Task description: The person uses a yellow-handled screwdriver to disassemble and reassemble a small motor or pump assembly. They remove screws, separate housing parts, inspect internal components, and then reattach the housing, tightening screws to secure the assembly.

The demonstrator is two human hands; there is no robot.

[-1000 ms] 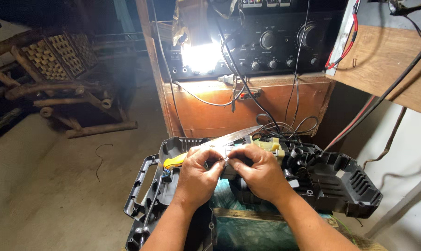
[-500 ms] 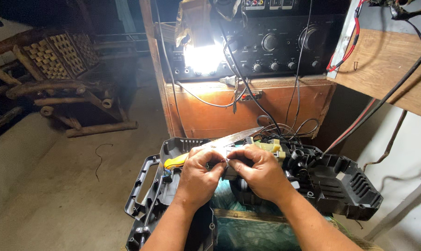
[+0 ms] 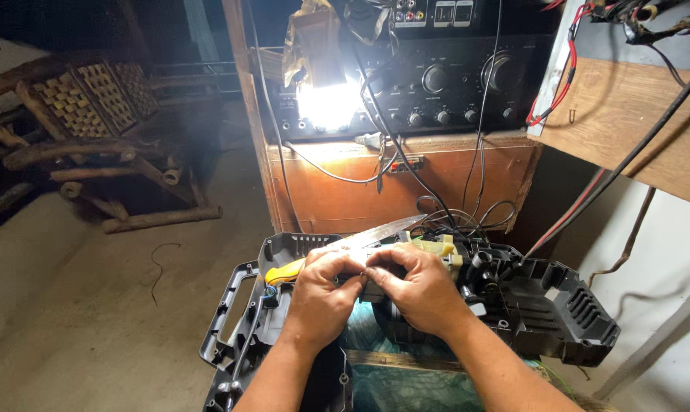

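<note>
At lower centre we see the left hand (image 3: pixel 320 294) and right hand (image 3: pixel 417 286) meet fingertip to fingertip, pinching something too small to identify over the opened black tool housing (image 3: pixel 558 305). A yellow-handled knife (image 3: pixel 345 248) lies behind them, its handle partly hidden. Lamp glare (image 3: pixel 326 103) washes out the amplifier (image 3: pixel 452 76).

front: my hands (image 3: pixel 322 294) (image 3: pixel 417 286) meet over the opened tool housing (image 3: pixel 558 305)
on housing: knife (image 3: pixel 360 243), I think
behind: cabinet (image 3: pixel 398 187), amplifier (image 3: pixel 436 84) on top
left: chair (image 3: pixel 86 122)

both forearms bare, no sleeves, gloves, rings or watch on left hand (image 3: pixel 320 294) or right hand (image 3: pixel 417 290).
</note>
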